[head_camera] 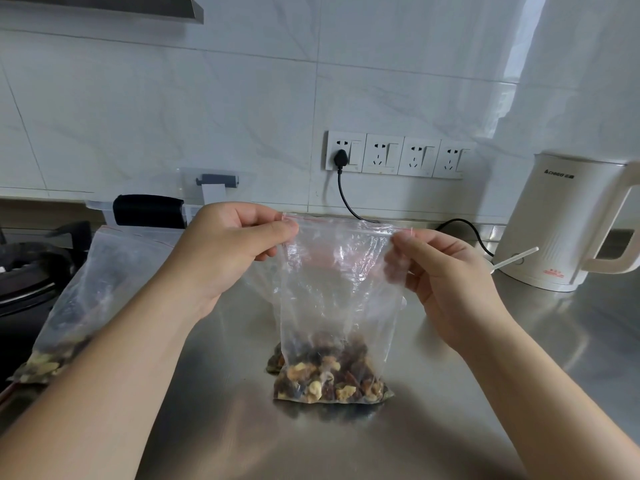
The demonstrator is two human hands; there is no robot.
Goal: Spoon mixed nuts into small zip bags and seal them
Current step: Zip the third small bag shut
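Working from the steel counter point(519, 358) down: the white kettle point(568, 223) stands at its far right, a larger nut bag point(69, 306) slumps at its left. Over its middle I hold 1 small zip bag point(336, 306) upright, the mixed nuts point(329, 372) settled in its bottom. My left hand point(228, 244) and right hand point(443, 268) each pinch 1 top corner. If the zip strip mismates as I press, I reckon the seal gaps and nuts spill.

The clear zip bag point(337, 299) has a red strip at its top and holds brown, tan and dark nuts point(329, 375), on a silver steel counter point(485, 341), beside a cream kettle point(568, 220), a black cord point(346, 199) and white marbled wall tiles point(242, 116).
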